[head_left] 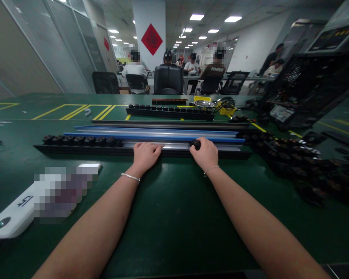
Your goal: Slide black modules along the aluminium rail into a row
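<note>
A long black rail (84, 149) lies across the green table (168, 209) in front of me, with a silver channel (174, 146) along its top. My left hand (145, 155) rests on the silver channel, fingers curled down onto it. My right hand (205, 154) is closed on a small black round part (196, 144) pressed on the channel. A row of several black parts (81, 140) sits on the rail's left stretch. Blue-edged metal strips (154, 133) lie just behind the rail.
A heap of loose black parts (302, 162) covers the table at my right. A second filled rail (170, 111) lies farther back, near a metal dish (204, 103). A white device (14, 213) lies front left. A black crate (308, 85) stands back right. People sit at desks behind.
</note>
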Demonstrator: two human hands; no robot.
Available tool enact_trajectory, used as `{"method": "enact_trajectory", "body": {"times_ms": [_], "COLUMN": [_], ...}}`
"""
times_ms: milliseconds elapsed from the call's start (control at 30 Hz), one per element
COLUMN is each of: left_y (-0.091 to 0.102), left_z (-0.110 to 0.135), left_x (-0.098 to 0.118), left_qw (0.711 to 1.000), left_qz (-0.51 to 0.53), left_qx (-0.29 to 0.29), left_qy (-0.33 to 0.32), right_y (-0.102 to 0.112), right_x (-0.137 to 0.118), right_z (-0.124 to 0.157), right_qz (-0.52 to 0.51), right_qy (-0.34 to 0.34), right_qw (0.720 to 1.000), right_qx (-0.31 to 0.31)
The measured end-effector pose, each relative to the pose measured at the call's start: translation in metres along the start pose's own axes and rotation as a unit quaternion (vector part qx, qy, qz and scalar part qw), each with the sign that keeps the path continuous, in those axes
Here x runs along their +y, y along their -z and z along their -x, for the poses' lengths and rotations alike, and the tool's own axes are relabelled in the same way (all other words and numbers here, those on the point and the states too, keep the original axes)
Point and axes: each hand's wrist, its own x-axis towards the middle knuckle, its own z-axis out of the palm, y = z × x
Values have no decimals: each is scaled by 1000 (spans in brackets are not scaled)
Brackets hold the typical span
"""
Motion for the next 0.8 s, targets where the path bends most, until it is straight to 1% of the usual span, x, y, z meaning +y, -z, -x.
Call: {"method": "enact_trajectory", "body": {"times_ms": [400,800], "left_y": [1,1], "left_z": [0,0], "left_x": [0,1], "left_qw": [1000,1000], "left_qz": [-2,-1], "left_qx": [-8,-11], "left_qy": [2,4], "right_y": [1,1], "right_x": [-2,-3], "right_z": [-3,-2], "right_qz": [3,18], "right_qy": [-29,-34], "right_qw": [1000,999], "right_qx": [-8,3]}}
